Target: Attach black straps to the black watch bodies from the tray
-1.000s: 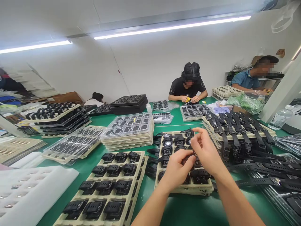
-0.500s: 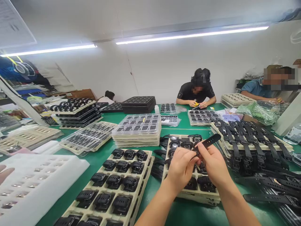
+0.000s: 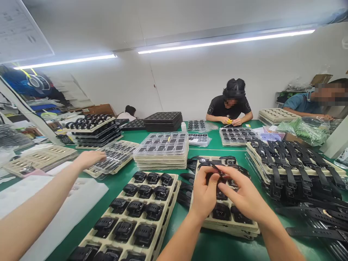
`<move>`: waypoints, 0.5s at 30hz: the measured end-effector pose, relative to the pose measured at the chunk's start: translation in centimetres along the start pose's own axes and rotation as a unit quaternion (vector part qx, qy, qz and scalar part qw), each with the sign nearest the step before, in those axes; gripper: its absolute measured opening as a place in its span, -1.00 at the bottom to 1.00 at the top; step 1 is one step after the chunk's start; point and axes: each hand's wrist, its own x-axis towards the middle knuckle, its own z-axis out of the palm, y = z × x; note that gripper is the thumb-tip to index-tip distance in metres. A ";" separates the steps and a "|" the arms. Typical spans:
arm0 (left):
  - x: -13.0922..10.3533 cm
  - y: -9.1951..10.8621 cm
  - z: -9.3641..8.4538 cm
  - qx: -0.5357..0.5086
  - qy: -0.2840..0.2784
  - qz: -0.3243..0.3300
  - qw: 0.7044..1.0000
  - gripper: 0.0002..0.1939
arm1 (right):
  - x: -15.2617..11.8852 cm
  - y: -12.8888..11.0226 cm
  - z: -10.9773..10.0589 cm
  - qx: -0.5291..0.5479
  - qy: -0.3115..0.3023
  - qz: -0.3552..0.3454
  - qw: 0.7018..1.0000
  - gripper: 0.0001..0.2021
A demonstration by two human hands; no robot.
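Note:
Above a stack of beige trays [image 3: 231,228] my left hand [image 3: 204,190] and my right hand [image 3: 241,186] meet, fingers closed on a black smartwatch [image 3: 216,169]. The fingers cover most of it; a thin dark edge of its strap shows between them. Black watches [image 3: 221,210] lie in the tray's compartments beneath my hands. To the left, another beige tray [image 3: 170,197] carries rows of watches with their straps looped over. Loose black straps [image 3: 185,198] stick out between the two trays.
From the left, another person's arm [image 3: 51,195] reaches across white foam [image 3: 81,206] toward a clear-covered tray [image 3: 119,156]. Stacked trays [image 3: 160,163] stand mid-table. Watches with long straps [image 3: 290,156] cover a right-hand stack. A co-worker [image 3: 230,105] sits opposite; another person [image 3: 307,103] is at far right.
The strap that stuck out to the upper right is now drawn in between my hands, which have come closer together. The other person's arm has reached in from the left.

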 end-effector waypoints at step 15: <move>-0.1 -0.6 0.6 -0.154 0.027 -0.077 0.985 -0.51 | -0.6 -0.5 1.4 -0.017 0.004 0.054 0.998 -0.61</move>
